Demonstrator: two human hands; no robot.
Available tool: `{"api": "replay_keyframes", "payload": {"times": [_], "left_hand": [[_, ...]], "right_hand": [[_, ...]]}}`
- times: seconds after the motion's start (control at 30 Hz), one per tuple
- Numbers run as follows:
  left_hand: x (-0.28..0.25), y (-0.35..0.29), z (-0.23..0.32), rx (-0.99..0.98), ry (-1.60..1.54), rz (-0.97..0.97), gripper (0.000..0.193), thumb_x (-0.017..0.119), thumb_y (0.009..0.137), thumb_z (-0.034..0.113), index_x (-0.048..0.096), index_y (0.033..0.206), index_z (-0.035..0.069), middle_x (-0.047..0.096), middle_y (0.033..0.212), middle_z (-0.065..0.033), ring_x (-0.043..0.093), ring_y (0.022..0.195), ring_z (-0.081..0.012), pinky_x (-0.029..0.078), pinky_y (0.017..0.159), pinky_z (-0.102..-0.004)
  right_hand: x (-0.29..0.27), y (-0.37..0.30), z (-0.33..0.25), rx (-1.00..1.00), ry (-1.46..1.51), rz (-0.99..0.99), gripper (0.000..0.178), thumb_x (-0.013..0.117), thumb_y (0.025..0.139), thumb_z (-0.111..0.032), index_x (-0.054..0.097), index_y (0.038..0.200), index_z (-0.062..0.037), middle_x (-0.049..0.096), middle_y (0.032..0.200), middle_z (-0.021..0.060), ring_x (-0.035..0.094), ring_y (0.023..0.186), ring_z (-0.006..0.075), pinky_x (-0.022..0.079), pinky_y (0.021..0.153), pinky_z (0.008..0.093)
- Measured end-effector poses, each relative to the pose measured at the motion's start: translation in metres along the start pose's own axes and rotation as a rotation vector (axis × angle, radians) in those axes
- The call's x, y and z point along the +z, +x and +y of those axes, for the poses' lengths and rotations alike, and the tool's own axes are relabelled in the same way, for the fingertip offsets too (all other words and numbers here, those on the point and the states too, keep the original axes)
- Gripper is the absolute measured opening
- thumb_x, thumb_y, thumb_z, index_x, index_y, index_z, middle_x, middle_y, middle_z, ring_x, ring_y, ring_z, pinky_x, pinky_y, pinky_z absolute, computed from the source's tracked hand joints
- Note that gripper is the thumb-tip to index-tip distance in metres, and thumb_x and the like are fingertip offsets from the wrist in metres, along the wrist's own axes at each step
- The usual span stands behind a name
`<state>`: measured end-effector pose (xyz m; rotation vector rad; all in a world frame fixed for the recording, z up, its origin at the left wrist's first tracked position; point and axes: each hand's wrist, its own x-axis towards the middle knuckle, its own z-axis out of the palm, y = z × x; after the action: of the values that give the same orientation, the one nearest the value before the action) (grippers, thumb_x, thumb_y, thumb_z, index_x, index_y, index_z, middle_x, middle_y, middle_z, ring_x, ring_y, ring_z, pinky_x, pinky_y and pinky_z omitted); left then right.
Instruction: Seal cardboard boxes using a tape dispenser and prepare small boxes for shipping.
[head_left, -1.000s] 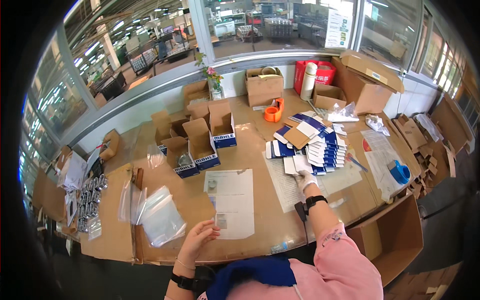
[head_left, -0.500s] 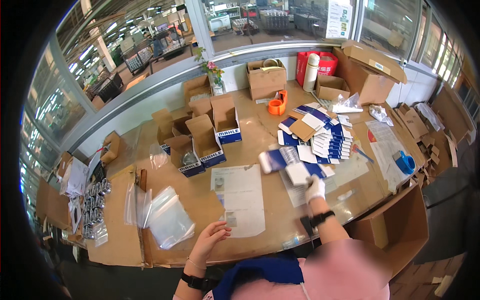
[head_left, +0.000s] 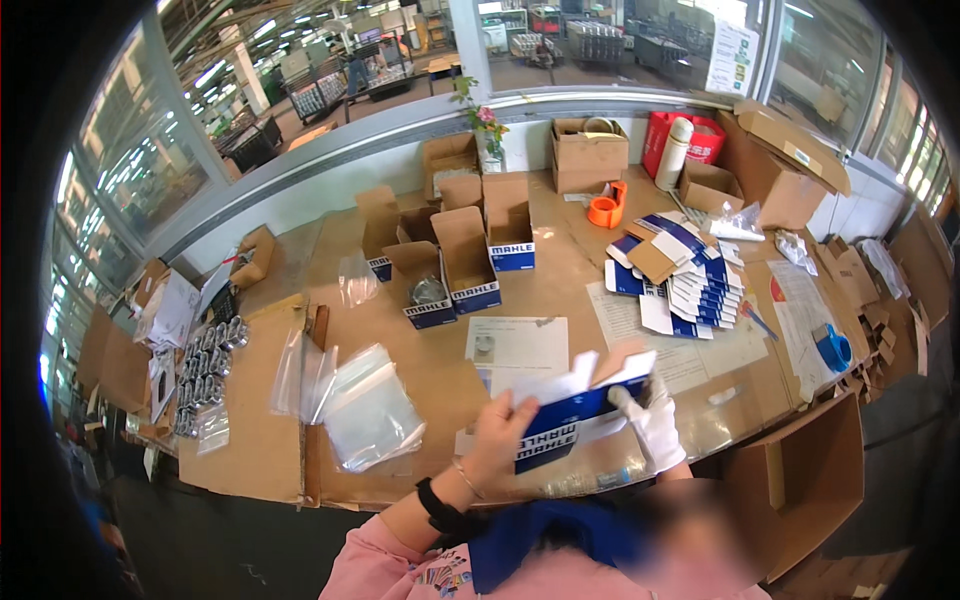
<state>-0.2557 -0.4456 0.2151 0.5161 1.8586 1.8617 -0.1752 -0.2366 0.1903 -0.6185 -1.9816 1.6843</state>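
Observation:
A blue-and-white folding carton (head_left: 572, 408) is held between my two hands above the near middle of the table, its white and brown end flaps standing up. My bare left hand (head_left: 503, 432) pinches its left end. At the opposite end my right hand (head_left: 652, 425), in a white glove, grips the side. The carton looks partly opened out, and its underside is hidden. Beneath it lies a printed sheet (head_left: 517, 343). Beyond to the right is a fanned pile of flattened cartons (head_left: 705, 298). Several erected cartons (head_left: 467, 258) stand open to the left, one with a metal part inside.
Clear plastic bags (head_left: 372, 410) lie left of my hands, and rows of metal parts (head_left: 207, 375) sit farther left. An orange tape dispenser (head_left: 605, 208), a white flask (head_left: 674, 152) and brown boxes (head_left: 590, 160) stand at the back. A large cardboard box (head_left: 800, 480) is at the right edge.
My right hand has drawn the carton off the pile toward me, and it has been partly unfolded. My left hand has moved right and taken hold of it. The view has shifted left.

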Motion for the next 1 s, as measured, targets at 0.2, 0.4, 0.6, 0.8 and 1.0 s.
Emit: {"api": "replay_keyframes", "payload": {"times": [0.2,0.4,0.6,0.8,1.0], "left_hand": [[0.02,-0.013,0.025,0.697,0.04,0.03,0.028,0.051,0.087,0.023,0.056,0.106,0.002,0.052,0.11,-0.0167,0.051,0.101,-0.0262,0.04,0.085,-0.0333],[-0.008,-0.014,0.028,0.8,0.38,0.004,0.029,0.051,0.085,0.029,0.066,0.08,0.004,0.035,0.134,-0.0186,0.025,0.125,-0.035,0.017,0.102,-0.0422],[-0.049,-0.027,-0.061,0.33,0.225,0.032,0.023,0.051,0.085,0.018,0.063,0.079,-0.001,0.028,0.136,-0.0196,0.027,0.125,-0.0323,0.02,0.102,-0.0386],[-0.048,-0.03,-0.062,0.412,0.598,0.238,0.061,0.054,0.082,0.006,0.022,0.134,0.001,0.016,0.14,-0.0199,0.031,0.124,-0.0301,0.024,0.102,-0.0375],[-0.048,-0.029,-0.077,0.334,0.363,0.174,0.071,0.051,0.082,0.003,0.008,0.139,0.005,0.021,0.139,-0.0171,0.03,0.125,-0.0258,0.023,0.102,-0.0351]], "right_hand": [[0.038,0.009,-0.041,-0.179,0.478,0.287,0.054,0.064,0.067,0.0,0.042,0.116,0.0036,0.054,0.096,0.0089,0.051,0.081,0.011,0.045,0.073,0.0248],[0.044,0.007,-0.074,-0.104,0.565,0.021,0.054,0.042,0.064,0.016,0.046,0.115,-0.001,0.054,0.106,0.0101,0.054,0.093,0.0165,0.045,0.078,0.0276],[0.074,-0.016,0.013,-0.179,0.239,-0.45,0.05,0.055,0.07,0.006,0.047,0.12,0.0005,0.053,0.115,0.0132,0.05,0.108,0.0192,0.038,0.093,0.0278],[0.074,-0.009,0.011,0.13,0.419,-0.572,0.088,0.058,0.068,0.007,0.009,0.14,-0.0112,0.039,0.129,0.0182,0.043,0.115,0.0212,0.037,0.093,0.0283],[0.057,-0.005,0.012,0.387,0.896,-0.667,0.073,0.052,0.075,0.001,0.017,0.138,-0.0078,0.039,0.13,0.0172,0.036,0.121,0.0211,0.029,0.098,0.0306]]}}
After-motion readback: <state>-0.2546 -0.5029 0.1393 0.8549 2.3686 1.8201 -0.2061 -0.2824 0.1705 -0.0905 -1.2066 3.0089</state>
